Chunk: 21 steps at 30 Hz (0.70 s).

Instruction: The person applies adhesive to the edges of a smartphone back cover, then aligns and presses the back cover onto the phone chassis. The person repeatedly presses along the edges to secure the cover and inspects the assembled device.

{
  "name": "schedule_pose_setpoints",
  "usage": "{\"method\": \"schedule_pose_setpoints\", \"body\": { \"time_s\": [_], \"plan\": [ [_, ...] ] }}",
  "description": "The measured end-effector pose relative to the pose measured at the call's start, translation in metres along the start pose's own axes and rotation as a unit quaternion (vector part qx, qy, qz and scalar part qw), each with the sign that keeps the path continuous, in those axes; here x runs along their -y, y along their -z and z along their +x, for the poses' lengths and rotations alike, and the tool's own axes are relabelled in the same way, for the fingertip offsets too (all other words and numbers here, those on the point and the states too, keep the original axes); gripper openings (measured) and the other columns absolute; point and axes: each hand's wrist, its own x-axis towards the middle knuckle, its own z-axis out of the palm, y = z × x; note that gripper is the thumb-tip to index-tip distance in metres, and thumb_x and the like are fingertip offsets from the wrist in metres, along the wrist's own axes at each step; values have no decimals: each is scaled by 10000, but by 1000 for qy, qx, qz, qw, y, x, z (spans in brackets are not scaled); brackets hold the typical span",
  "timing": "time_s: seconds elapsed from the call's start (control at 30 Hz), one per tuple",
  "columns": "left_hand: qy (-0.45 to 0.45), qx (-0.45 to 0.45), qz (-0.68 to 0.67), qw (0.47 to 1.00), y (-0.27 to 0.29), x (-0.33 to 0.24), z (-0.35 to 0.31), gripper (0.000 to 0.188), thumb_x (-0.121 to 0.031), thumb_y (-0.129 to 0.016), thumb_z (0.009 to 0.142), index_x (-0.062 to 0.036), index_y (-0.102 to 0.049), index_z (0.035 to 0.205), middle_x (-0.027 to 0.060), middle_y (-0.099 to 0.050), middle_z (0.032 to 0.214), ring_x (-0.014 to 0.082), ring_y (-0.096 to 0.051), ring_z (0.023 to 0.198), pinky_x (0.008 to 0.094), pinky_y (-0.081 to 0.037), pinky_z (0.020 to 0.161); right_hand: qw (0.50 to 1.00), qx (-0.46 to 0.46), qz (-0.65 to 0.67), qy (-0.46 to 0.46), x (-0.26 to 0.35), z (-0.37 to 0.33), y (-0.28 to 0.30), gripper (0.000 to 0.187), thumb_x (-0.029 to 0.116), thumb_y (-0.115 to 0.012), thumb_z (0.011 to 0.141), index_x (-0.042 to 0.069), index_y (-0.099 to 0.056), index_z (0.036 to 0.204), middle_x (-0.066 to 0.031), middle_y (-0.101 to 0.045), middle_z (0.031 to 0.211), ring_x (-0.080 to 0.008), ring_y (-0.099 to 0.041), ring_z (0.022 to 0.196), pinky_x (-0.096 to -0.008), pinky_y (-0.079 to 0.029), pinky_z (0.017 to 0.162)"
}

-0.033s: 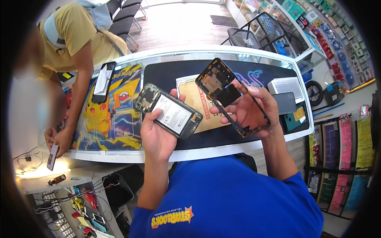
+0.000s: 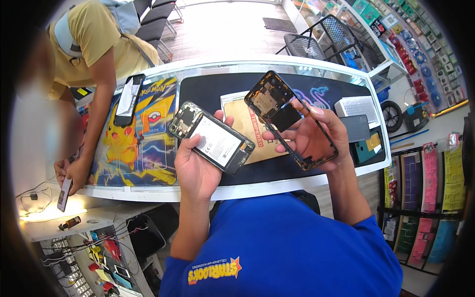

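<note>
My left hand [image 2: 197, 175] is closed around an opened smartphone [image 2: 213, 140], thumb on its near edge and fingertips at the far side. Its white battery and a small circuit board lie exposed. To the right, my right hand [image 2: 329, 131] grips a black phone frame [image 2: 284, 116], tilted, with its inner side showing. My thumb presses its right edge and fingers show through its open lower part. The two pieces are apart, both held over a dark mat [image 2: 200, 94]. Beneath them lies a tan flat packet [image 2: 252, 131], partly hidden.
A dark phone [image 2: 129, 100] lies on a colourful cartoon mat [image 2: 116, 163] at the left. Beside it, another person [image 2: 94, 49] holds a phone [image 2: 64, 193]. On the right sit a white box [image 2: 355, 109], a grey slab [image 2: 355, 128] and a teal item [image 2: 366, 149]. The white-edged counter [image 2: 148, 194] curves around.
</note>
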Motion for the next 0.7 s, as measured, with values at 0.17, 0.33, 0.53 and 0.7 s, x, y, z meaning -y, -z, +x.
{"method": "schedule_pose_setpoints", "body": {
  "time_s": [0.17, 0.33, 0.53, 0.7],
  "plan": [
    [3, 30, 67, 997, 2, -1, 2, 710, -196, -524, 849, 1, -378, 1515, 168, -577, 1283, 320, -581, 1245, 549, -473, 1089, 996, -32, -66, 44, -7, 8, -9, 620, 386, -635, 991, -40, -465, 1408, -327, -542, 1372, -424, -627, 1228, -450, -584, 994],
    [58, 66, 70, 994, 0, -4, 2, 810, -214, -533, 761, 63, -385, 1507, 186, -594, 1304, 305, -647, 1115, 497, -530, 1008, 1000, -19, -17, -2, -20, 9, -4, 672, 444, -608, 991, -71, -464, 1398, -360, -523, 1384, -438, -612, 1248, -465, -569, 1022],
    [90, 68, 91, 989, -2, -12, 4, 844, -213, -533, 733, 137, -381, 1486, 273, -629, 1275, 325, -699, 980, 424, -572, 937, 997, 16, 62, -48, -38, 10, 1, 653, 473, -492, 1016, -66, -486, 1385, -396, -508, 1392, -454, -581, 1286, -536, -507, 1064],
    [104, 73, 87, 988, 5, -15, 2, 827, -213, -556, 736, 153, -410, 1464, 261, -672, 1157, 308, -697, 972, 389, -565, 921, 995, 32, 53, -73, -41, 10, 2, 660, 489, -478, 1023, -37, -461, 1421, -381, -492, 1419, -496, -557, 1293, -551, -534, 1027]
  ]
}}
